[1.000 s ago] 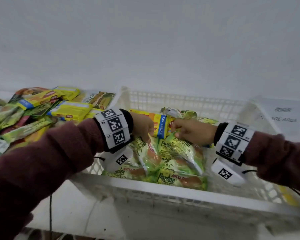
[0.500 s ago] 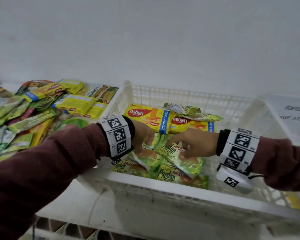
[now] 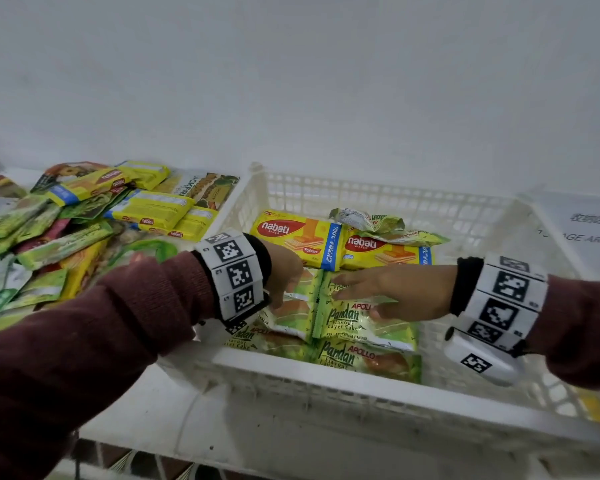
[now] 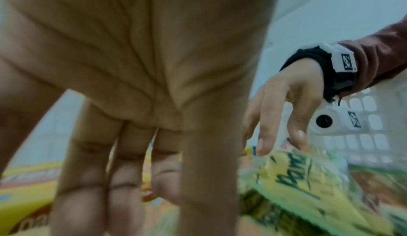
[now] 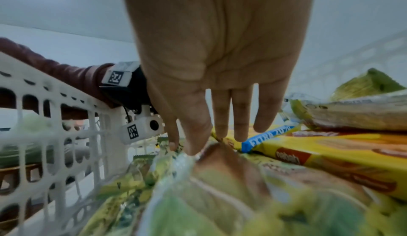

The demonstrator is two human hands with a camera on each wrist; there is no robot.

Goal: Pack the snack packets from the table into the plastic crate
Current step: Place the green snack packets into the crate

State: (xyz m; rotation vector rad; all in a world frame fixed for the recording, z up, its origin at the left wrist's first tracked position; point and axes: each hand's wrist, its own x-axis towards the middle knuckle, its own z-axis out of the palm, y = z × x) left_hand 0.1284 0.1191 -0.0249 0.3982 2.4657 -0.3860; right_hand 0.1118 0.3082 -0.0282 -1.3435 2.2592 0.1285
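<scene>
Both hands let go of the yellow wafer packet (image 3: 297, 239) and dropped lower in the crate (image 3: 378, 195). The right hand (image 3: 400, 292) flattened onto a green cake packet (image 3: 357, 323); the left hand (image 3: 283, 271) touched its neighbour (image 3: 291, 315).

Wall (image 3: 291, 81): plain, pale grey-white, unmarked.
Table (image 3: 146, 407): white surface set against the wall.
Paper sign (image 3: 582, 226): white, printed text, lying at right.
Light: even, diffuse.

Crate (image 3: 378, 386): white lattice. Wafer packs (image 3: 297, 242) in it: yellow, red logo, blue band. Cake packets (image 3: 361, 323) in it: green and yellow. My sleeves (image 3: 84, 341): maroon. My wristbands (image 3: 236, 275): white, black square codes.
</scene>
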